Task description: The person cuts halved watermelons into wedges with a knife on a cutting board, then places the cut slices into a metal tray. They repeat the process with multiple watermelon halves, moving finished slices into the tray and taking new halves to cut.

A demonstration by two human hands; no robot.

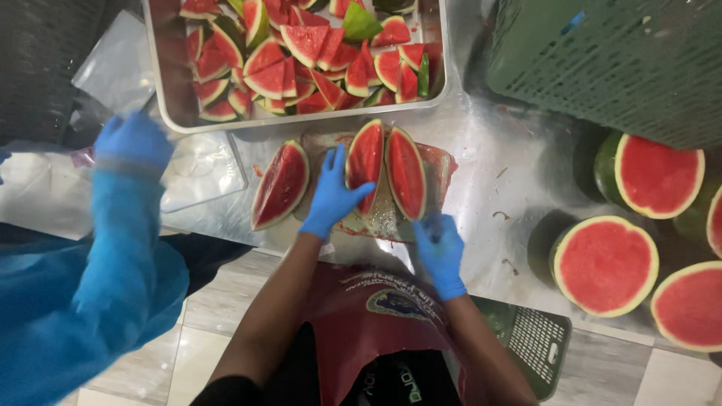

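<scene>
A: Red apron (pixel 376 316) nearest. Left hand (pixel 331 197) spread flat on the left wedge (pixel 365 159) on the cutting board (pixel 440 169); right hand (pixel 440 252), fingers curled, grips nothing at the near edge.

B: Step?

A: Steadying wedges for slicing, I judge. Right wedge (pixel 406 173) touching beside. Co-worker's gloved hand (pixel 134 139) far left.

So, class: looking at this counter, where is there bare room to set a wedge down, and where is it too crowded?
Bare steel counter lies between the cutting board and the halved melons, below the green crate. The metal tray is heaped with cut wedges. The board is crowded: wedges, left hand, right hand. A co-worker's gloved hand occupies the left.
</scene>
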